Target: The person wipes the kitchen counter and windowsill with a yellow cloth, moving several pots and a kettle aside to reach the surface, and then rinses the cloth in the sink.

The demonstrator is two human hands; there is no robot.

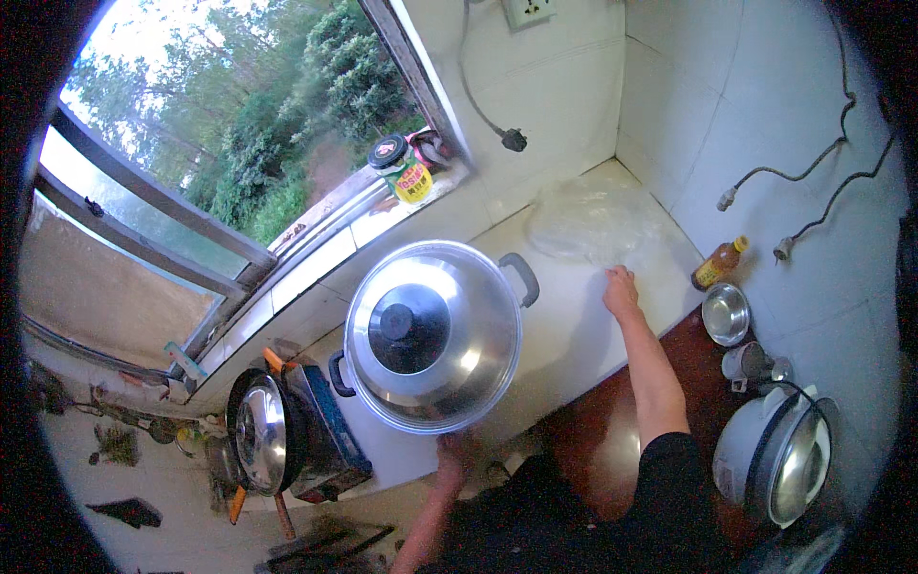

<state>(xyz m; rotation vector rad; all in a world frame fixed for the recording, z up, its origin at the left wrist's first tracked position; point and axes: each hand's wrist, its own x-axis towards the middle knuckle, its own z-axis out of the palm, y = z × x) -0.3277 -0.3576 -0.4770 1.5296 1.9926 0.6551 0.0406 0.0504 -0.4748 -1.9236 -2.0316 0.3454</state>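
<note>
A large steel wok-type pot [495,351] with black side handles stands on the pale counter [566,344]. It is covered by a domed metal lid [466,316] with a dark centre and a round knob. My left hand [457,455] is at the counter's near edge, just below the pot's rim. Shadow and blur hide its fingers. Farther right, my right hand [621,290] has its fingers curled at the near edge of a clear plastic bag [588,222], seemingly pinching it. The bag lies crumpled near the wall corner.
To the left, a lidded pan [259,434] sits on a stove [330,430]. A labelled jar [401,168] stands on the windowsill. Along the right wall are a sauce bottle [717,264], a metal bowl [726,314], a mug [744,364] and a rice cooker [749,445]. A plug [513,139] hangs above.
</note>
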